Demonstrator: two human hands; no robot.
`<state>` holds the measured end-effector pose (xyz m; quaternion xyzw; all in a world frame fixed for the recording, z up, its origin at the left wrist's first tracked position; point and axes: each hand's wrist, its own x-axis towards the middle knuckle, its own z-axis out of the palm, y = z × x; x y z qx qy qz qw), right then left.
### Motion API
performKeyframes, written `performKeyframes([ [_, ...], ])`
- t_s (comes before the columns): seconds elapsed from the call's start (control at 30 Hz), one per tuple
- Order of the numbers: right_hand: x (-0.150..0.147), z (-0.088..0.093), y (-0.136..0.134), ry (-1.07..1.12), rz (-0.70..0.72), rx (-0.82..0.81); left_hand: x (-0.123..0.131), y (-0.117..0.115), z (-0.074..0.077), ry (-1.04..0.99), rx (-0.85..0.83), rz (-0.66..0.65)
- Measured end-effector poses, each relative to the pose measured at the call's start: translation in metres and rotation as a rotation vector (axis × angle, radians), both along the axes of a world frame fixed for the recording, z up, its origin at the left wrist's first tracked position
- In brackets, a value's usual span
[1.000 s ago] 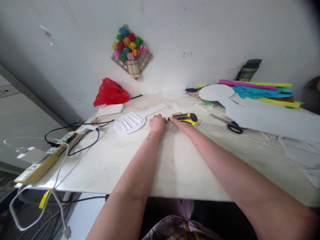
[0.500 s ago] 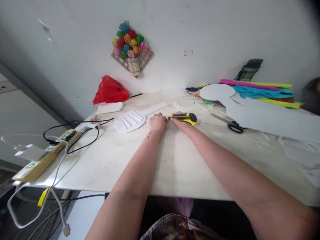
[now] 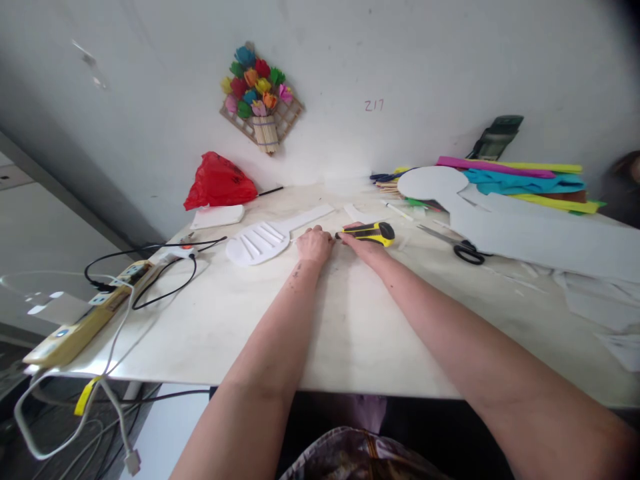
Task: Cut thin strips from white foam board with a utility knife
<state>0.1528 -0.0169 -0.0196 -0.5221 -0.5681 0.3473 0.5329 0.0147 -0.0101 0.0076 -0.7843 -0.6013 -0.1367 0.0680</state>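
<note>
A yellow and black utility knife (image 3: 375, 233) lies nearly flat in my right hand (image 3: 355, 242), its tip pointing left toward the other hand. My left hand (image 3: 315, 245) is closed and pressed down on the table just left of the knife tip. Its curled fingertips are hidden, and what they pin is too small to make out. Beside it on the left rests a white paddle-shaped cutout (image 3: 260, 242) with several thin white strips across its round end. Its handle reaches up behind my left hand. A white offcut (image 3: 353, 213) lies behind my right hand.
Black-handled scissors (image 3: 467, 252) and a large white sheet (image 3: 525, 230) are on the right, with coloured paper (image 3: 525, 181) behind. At left are a power strip (image 3: 90, 320), cables and a glue gun (image 3: 180, 252). A red bag (image 3: 220, 181) sits against the wall.
The whole view has shifted slightly. Both hands and the utility knife stay almost in place, with no clear change in grip.
</note>
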Motion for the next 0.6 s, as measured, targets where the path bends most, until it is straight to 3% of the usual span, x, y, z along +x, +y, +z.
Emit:
performKeyframes([
  [0.6,-0.0026,0.0050,-0.0074,-0.045,-0.014,0.041,0.0016,0.0004,-0.0001,0.000,-0.018,0.009],
])
